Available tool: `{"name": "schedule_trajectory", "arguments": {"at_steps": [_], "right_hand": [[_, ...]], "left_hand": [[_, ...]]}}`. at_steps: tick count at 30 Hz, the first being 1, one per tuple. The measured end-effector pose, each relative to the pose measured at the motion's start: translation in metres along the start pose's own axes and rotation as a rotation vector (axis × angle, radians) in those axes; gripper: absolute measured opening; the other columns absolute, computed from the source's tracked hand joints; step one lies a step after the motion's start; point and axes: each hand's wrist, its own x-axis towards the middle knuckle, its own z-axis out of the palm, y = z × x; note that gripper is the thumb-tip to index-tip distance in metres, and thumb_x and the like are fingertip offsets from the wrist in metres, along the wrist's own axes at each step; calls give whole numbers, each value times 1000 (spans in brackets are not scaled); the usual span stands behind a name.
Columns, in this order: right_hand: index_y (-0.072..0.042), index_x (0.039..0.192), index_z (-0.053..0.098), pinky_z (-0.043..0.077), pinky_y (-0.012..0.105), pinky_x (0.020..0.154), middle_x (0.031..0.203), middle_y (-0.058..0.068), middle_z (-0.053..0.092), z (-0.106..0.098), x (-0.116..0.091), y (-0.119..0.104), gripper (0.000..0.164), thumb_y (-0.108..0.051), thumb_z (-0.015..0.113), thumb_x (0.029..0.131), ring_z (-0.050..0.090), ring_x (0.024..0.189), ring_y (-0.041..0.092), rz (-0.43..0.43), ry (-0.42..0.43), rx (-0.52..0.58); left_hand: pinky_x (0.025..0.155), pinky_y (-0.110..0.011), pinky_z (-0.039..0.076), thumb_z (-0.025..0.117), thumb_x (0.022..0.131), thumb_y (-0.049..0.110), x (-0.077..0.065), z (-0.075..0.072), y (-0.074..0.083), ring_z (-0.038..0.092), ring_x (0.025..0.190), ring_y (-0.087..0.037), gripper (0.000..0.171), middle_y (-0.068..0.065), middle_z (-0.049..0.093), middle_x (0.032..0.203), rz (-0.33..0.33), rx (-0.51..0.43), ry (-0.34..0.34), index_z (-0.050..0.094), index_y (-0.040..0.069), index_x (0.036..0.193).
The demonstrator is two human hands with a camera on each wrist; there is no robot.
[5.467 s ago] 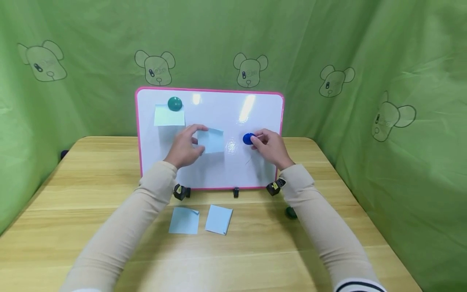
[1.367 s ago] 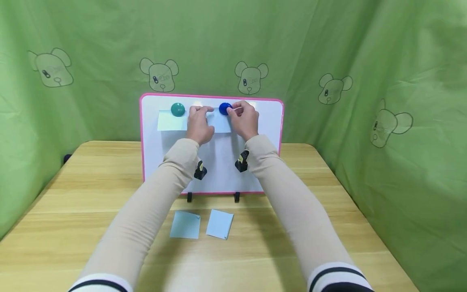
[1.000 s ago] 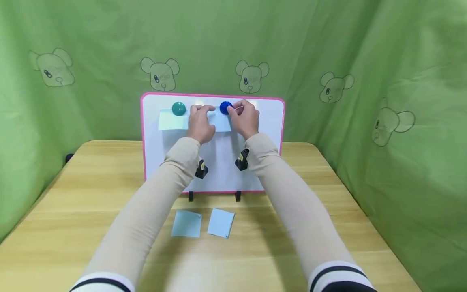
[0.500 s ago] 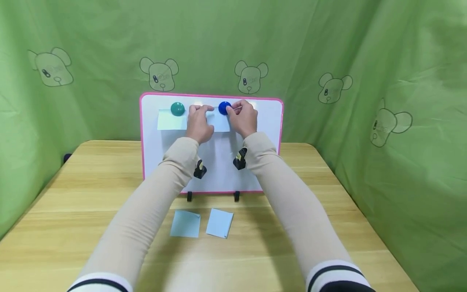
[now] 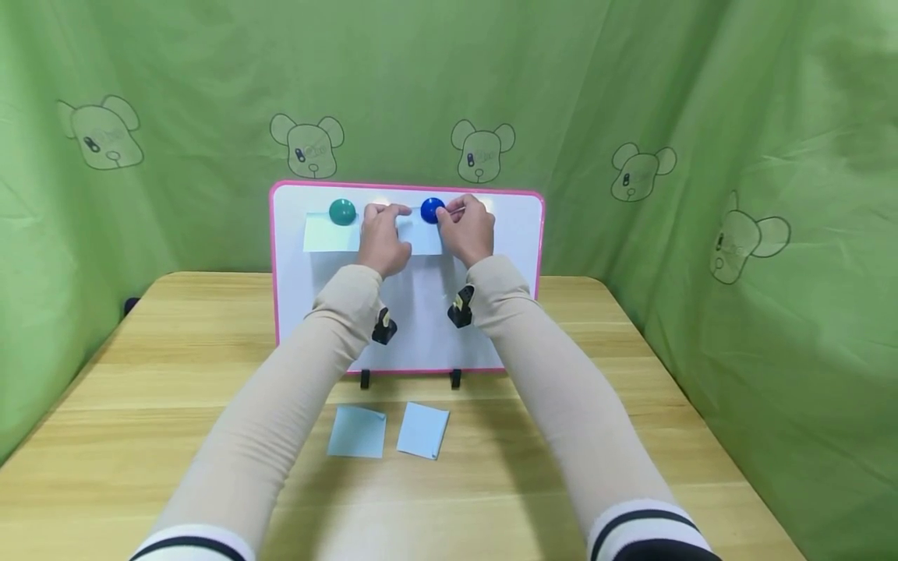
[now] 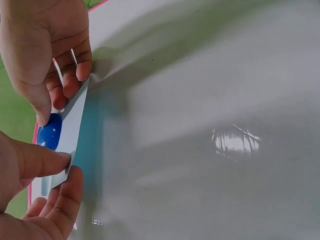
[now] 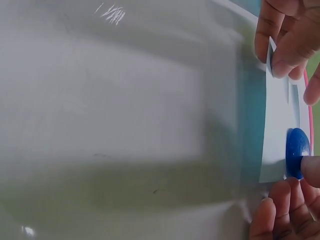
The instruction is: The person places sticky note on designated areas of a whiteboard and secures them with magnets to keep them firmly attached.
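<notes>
My left hand [image 5: 383, 238] pinches the lower left edge of a light blue sticky note [image 5: 424, 238] between thumb and fingers, near the top of a pink-framed whiteboard [image 5: 421, 335]. A round blue magnet [image 5: 432, 210] sits at the note's upper right part. My right hand [image 5: 470, 231] holds that magnet; its thumb lies on the dome in the right wrist view, with the other fingers beside the note. The note's lower part stands off the board and casts a bluish shadow. To the left, a green magnet [image 5: 342, 212] holds another pale note [image 5: 330, 236].
Two more blue sticky notes, the left one [image 5: 358, 432] and the right one [image 5: 423, 431], lie on the wooden table [image 5: 175, 389] before the board. Black feet [image 5: 456, 379] support the board. Green curtains [image 5: 393, 93] hang behind and at both sides.
Since the earliest frame, both hands have risen. The note has gone up the board, and the blue magnet has moved up and left onto it. Over the last second the hands stay nearly still.
</notes>
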Motion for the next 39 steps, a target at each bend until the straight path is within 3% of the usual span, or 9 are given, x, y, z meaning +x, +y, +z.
{"name": "schedule_trajectory", "arguments": {"at_steps": [6, 17, 28, 34, 39], "right_hand": [[-7, 101, 62, 48, 30, 78, 92, 6, 65, -1, -1, 2, 20, -25, 65, 93, 59, 86, 18, -8, -3, 6], [-7, 103, 62, 49, 29, 69, 89, 5, 61, -6, -5, 16, 19, -23, 62, 92, 56, 82, 18, -13, -35, 91], [-7, 109, 61, 50, 31, 84, 104, 8, 63, -19, -15, 31, 23, -24, 61, 94, 58, 98, 21, -14, -97, 99], [-5, 108, 62, 52, 33, 83, 105, 10, 64, -28, -25, 42, 23, -23, 61, 94, 61, 95, 22, -39, -120, 108], [-5, 107, 62, 52, 34, 79, 104, 10, 64, -37, -36, 53, 24, -24, 61, 93, 61, 92, 23, -49, -124, 88]], "left_hand": [[105, -33, 39, 63, 81, -6, -1, -1, 0, 40, 126, -27, 56, -14, 38, 137, 6, 5, -3, 55, 10, 134], [91, -33, 46, 64, 85, 4, -7, -4, -1, 50, 102, -23, 53, -13, 42, 128, 21, -15, -19, 51, 7, 136], [87, -36, 48, 65, 87, 11, -17, -7, -2, 48, 101, -22, 64, -12, 45, 122, 38, -1, -42, 39, 12, 146], [86, -36, 50, 67, 87, 10, -29, -7, -6, 51, 104, -22, 76, -14, 41, 132, 27, -26, -75, 29, 19, 151], [85, -38, 53, 67, 89, 13, -41, -6, -10, 53, 111, -24, 76, -15, 36, 142, 33, -13, -102, 27, 21, 152]]}}
